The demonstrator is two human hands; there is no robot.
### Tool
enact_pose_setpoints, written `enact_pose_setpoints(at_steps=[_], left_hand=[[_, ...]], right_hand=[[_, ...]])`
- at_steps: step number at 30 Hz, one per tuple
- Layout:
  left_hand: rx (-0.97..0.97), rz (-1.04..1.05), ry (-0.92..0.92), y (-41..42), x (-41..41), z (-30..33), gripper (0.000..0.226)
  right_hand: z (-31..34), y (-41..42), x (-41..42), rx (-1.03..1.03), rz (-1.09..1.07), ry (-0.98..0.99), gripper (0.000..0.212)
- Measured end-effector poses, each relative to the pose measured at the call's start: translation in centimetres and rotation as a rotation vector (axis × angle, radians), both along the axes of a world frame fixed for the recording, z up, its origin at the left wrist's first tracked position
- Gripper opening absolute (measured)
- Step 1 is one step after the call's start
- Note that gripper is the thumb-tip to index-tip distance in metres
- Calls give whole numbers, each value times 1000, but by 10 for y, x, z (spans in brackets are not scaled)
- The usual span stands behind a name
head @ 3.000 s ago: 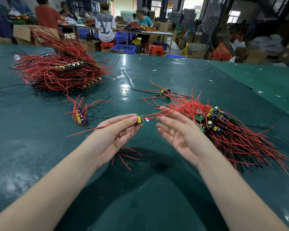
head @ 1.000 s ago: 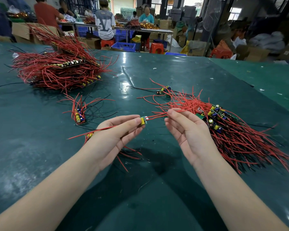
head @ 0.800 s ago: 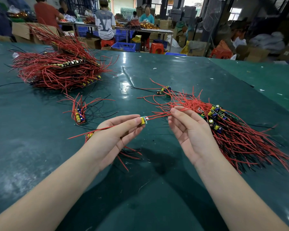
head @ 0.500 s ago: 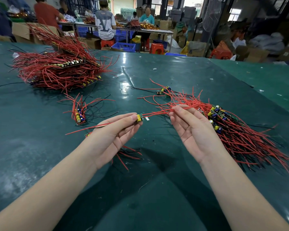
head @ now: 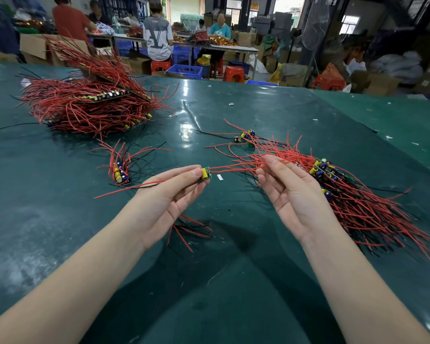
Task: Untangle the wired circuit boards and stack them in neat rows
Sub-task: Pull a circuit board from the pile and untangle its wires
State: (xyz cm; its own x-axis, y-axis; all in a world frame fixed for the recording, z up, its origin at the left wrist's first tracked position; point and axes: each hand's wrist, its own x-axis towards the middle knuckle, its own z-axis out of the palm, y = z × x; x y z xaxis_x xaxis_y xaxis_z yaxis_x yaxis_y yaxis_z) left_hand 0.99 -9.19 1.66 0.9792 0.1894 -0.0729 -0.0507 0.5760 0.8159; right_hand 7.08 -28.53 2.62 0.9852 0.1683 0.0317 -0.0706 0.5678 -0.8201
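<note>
Red-wired green board [head: 205, 173], left-hand [head: 164, 197] pinch

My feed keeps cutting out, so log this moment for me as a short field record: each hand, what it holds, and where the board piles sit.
left hand: pinch grip on a small circuit board, lifted off the table
right hand: fingertips pinching that board's red wires
tangled pile: on the right, behind the right hand
stacked rows: far left
small stack: left of centre
loose boards: centre, far side
table: green mat
</note>
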Motion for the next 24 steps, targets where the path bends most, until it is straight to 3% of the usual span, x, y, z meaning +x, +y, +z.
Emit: enact_pose_setpoints(at_steps=[17,24], left_hand=[[26,-2,24,3,2,-2,13],[79,-39,12,1,-2,0,16]], right_hand=[[0,-8,4,-44,-61,-105,17],[0,-7,1,-65,-162,-96,6]])
